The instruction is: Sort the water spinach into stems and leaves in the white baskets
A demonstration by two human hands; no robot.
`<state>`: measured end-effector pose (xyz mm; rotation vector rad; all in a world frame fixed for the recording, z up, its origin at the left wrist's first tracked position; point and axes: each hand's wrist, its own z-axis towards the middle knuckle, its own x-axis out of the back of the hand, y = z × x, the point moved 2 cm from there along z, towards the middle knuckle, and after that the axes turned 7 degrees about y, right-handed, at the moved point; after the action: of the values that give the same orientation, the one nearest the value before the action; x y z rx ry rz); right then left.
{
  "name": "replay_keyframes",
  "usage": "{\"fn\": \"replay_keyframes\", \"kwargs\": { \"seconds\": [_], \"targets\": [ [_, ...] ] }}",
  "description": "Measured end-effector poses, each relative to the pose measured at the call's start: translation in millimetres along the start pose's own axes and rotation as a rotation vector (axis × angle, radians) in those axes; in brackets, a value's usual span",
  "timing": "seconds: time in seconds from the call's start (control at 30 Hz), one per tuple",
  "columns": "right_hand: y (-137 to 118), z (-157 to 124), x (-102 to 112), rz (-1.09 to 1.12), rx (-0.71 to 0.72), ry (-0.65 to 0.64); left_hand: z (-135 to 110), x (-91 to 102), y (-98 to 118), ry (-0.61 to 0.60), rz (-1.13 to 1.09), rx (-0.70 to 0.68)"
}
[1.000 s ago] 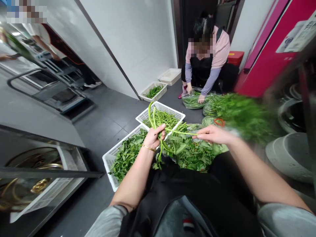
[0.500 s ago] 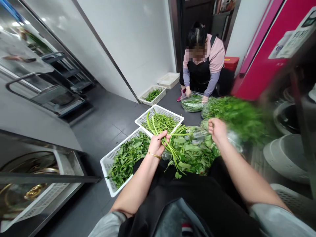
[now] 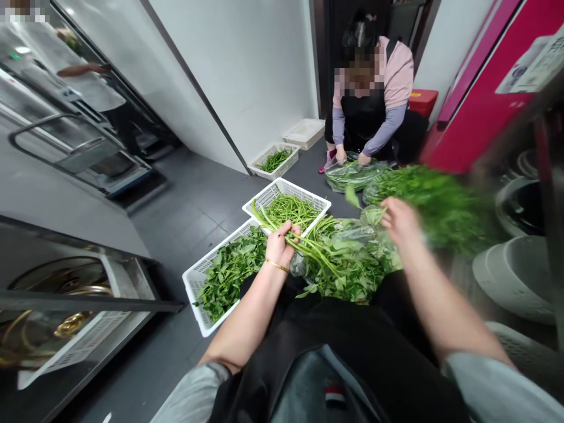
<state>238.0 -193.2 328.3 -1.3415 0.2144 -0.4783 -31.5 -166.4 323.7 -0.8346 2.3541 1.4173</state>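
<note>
My left hand is closed around a small bunch of long green stems. Some stem ends point up and left over the baskets, others trail down to the right. My right hand is pinched, with a leafy sprig at its fingertips. Below and between the hands lies a heap of leafy greens, partly on clear plastic. To the left, a white basket contains loose leaves and tips. Behind it another white basket holds cut green stems.
A co-worker crouches ahead, both hands at a clear bag of greens. A blurred pile of greens lies right, near white buckets. A metal rack stands left. Beyond are a trolley and another person.
My right hand has moved slightly and now shows a leafy sprig at its fingertips. The stems in my left hand have tilted flatter. The person at far left has come further into view.
</note>
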Motion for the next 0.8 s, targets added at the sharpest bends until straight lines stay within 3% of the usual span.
{"fn": "replay_keyframes", "kwargs": {
  "seconds": [0.07, 0.13, 0.23, 0.33, 0.4, 0.5, 0.6, 0.7, 0.8],
  "targets": [
    [-6, -6, 14, -0.103, -0.008, -0.045, 6, 3.5, 3, 0.008, -0.023, -0.049],
    [-19, -24, 7, -0.255, 0.028, -0.13, 9, 3.6, 1, 0.024, -0.045, -0.08],
    [-38, -58, -39, -0.638, 0.279, -0.361, 8, -1.3, -7, 0.031, -0.061, -0.08],
    [-38, -77, -80, -0.96, 0.469, -0.463, 5, -2.3, -12, 0.014, -0.052, -0.045],
    [-33, -79, -88, -0.916, 0.531, -0.533, 3, 1.9, -12, 0.009, -0.045, -0.006],
    [-24, -78, -78, -0.499, 0.503, -0.603, -1, 7.5, -13, -0.02, -0.048, 0.067],
    [-11, -73, -61, -0.12, 0.202, -0.4, -10, 3.2, -21, -0.099, -0.057, 0.085],
    [1, -60, -39, 0.047, -0.109, -0.073, -18, -4.5, -27, -0.146, -0.034, 0.017],
    [-1, -34, -3, 0.09, -0.201, 0.225, -15, -3.0, -25, -0.087, -0.013, -0.058]
  ]
}}
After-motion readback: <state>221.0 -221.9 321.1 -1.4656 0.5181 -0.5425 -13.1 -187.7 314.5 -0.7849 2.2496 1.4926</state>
